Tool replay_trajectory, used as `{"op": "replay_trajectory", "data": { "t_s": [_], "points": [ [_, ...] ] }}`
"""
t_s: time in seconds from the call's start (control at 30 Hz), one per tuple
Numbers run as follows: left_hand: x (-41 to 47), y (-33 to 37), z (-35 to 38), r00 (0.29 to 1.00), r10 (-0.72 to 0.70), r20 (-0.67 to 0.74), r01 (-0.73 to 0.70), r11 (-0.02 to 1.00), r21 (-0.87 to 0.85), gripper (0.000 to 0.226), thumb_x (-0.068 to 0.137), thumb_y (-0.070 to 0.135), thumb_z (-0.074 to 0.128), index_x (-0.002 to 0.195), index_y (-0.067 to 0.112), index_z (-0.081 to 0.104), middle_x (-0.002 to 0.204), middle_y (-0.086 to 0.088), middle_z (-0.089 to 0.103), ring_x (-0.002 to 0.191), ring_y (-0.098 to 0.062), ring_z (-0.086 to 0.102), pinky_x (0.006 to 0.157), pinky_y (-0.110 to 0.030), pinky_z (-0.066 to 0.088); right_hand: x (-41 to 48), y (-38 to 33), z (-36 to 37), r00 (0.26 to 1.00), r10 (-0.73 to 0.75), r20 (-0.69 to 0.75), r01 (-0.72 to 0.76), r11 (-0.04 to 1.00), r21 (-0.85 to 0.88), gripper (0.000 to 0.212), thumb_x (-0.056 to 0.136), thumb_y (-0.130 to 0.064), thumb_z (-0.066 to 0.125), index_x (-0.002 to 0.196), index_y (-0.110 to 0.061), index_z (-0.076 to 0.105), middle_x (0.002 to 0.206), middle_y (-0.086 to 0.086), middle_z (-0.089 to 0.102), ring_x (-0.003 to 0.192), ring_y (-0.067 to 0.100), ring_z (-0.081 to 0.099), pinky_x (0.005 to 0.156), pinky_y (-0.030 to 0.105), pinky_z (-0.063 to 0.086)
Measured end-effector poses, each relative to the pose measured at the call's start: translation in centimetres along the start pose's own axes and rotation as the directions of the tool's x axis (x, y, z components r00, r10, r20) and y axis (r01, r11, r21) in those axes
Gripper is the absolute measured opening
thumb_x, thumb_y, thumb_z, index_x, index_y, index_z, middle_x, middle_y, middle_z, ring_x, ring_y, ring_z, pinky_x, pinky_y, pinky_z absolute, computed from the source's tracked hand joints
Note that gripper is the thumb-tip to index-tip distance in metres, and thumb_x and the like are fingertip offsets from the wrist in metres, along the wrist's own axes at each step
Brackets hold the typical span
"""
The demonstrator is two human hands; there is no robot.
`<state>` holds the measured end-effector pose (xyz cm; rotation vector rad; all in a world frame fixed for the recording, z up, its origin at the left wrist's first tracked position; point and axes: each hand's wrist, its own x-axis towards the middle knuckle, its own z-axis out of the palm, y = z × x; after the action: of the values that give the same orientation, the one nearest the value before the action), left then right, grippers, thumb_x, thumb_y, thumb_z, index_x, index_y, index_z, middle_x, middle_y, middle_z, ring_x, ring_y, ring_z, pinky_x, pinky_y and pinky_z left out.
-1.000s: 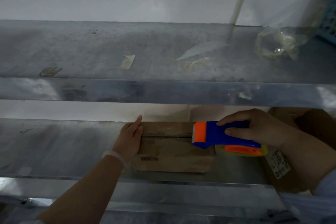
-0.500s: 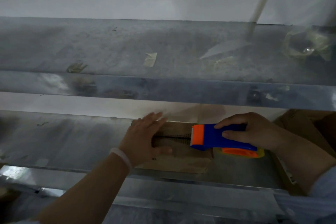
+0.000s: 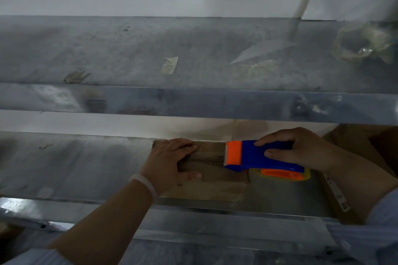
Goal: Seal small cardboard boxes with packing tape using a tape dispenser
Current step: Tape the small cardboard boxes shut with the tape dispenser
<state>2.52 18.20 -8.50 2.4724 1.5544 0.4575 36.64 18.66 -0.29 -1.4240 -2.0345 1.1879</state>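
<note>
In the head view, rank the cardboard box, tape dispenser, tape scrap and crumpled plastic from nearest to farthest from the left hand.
1. cardboard box, under the left hand.
2. tape dispenser, just right of it.
3. tape scrap, on the upper shelf, beyond.
4. crumpled plastic, same shelf, far right.

Dim, grey indoor light, soft motion blur throughout, faint sheen on metal shelf edges, wide-angle bowing toward corners
</note>
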Motion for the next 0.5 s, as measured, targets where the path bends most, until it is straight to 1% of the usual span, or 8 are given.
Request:
{"op": "replay_trajectory", "data": {
  "t_s": [0.13, 0.2, 0.27, 0.37, 0.43, 0.5],
  "points": [
    [0.0, 0.2, -0.2, 1.0, -0.011, 0.027, 0.011, 1.0, 0.011, 0.085, 0.067, 0.084, 0.041, 0.136, 0.035, 0.051, 0.143, 0.012, 0.044, 0.131, -0.013, 0.039, 0.112, -0.034, 0.021, -0.4, 0.5, -0.2, 1.0, 0.011, 0.0, -0.011, 1.0, 0.008, 0.027, 0.066, -0.048, 0.069, 0.092, -0.054, 0.071, 0.102, -0.034, 0.066, 0.095, -0.01, 0.061, 0.078, 0.006, 0.049],
    [0.0, 0.2, -0.2, 0.999, -0.012, 0.04, 0.011, 1.0, 0.026, 0.084, 0.069, 0.084, 0.04, 0.137, 0.035, 0.049, 0.143, 0.013, 0.043, 0.131, -0.013, 0.038, 0.112, -0.033, 0.02, -0.5, 1.0, -0.3, 1.0, 0.019, -0.02, -0.019, 0.999, 0.033, 0.023, 0.071, -0.04, 0.072, 0.092, -0.049, 0.073, 0.101, -0.029, 0.068, 0.093, -0.009, 0.062, 0.075, 0.006, 0.048],
    [0.0, 0.3, -0.3, 0.999, 0.005, 0.043, -0.007, 0.999, 0.046, 0.082, 0.072, 0.083, 0.039, 0.139, 0.035, 0.046, 0.143, 0.01, 0.043, 0.13, -0.015, 0.039, 0.112, -0.035, 0.023, -0.4, 1.2, -0.3, 0.999, 0.033, -0.042, -0.031, 0.998, 0.045, 0.023, 0.075, -0.032, 0.074, 0.094, -0.044, 0.073, 0.1, -0.025, 0.069, 0.092, -0.009, 0.063, 0.072, 0.006, 0.048],
    [-0.4, 0.3, -0.5, 0.995, 0.1, 0.027, -0.103, 0.988, 0.117, 0.074, 0.081, 0.077, 0.037, 0.142, 0.036, 0.04, 0.141, 0.002, 0.046, 0.127, -0.021, 0.045, 0.109, -0.044, 0.032, -0.3, 1.0, -0.2, 0.999, 0.04, -0.036, -0.038, 0.998, 0.046, 0.025, 0.068, -0.041, 0.071, 0.092, -0.046, 0.073, 0.097, -0.029, 0.069, 0.091, -0.01, 0.062, 0.072, 0.004, 0.047],
    [-0.6, 0.3, -0.7, 0.987, 0.147, 0.067, -0.157, 0.968, 0.194, 0.067, 0.085, 0.074, 0.03, 0.144, 0.041, 0.036, 0.142, -0.003, 0.045, 0.128, -0.025, 0.044, 0.108, -0.048, 0.032, -0.2, 0.9, -0.2, 0.999, 0.043, -0.034, -0.041, 0.998, 0.055, 0.025, 0.066, -0.045, 0.07, 0.09, -0.049, 0.072, 0.097, -0.033, 0.067, 0.091, -0.012, 0.061, 0.072, 0.003, 0.046],
    [-0.6, 0.5, -0.9, 0.981, 0.154, 0.114, -0.178, 0.954, 0.242, 0.061, 0.087, 0.072, 0.024, 0.141, 0.047, 0.036, 0.145, -0.005, 0.043, 0.131, -0.028, 0.041, 0.108, -0.05, 0.03, -0.2, 1.0, -0.2, 0.998, 0.042, -0.037, -0.04, 0.997, 0.064, 0.025, 0.065, -0.045, 0.07, 0.09, -0.049, 0.073, 0.097, -0.033, 0.067, 0.091, -0.012, 0.061, 0.071, 0.003, 0.046]
  ]
}}
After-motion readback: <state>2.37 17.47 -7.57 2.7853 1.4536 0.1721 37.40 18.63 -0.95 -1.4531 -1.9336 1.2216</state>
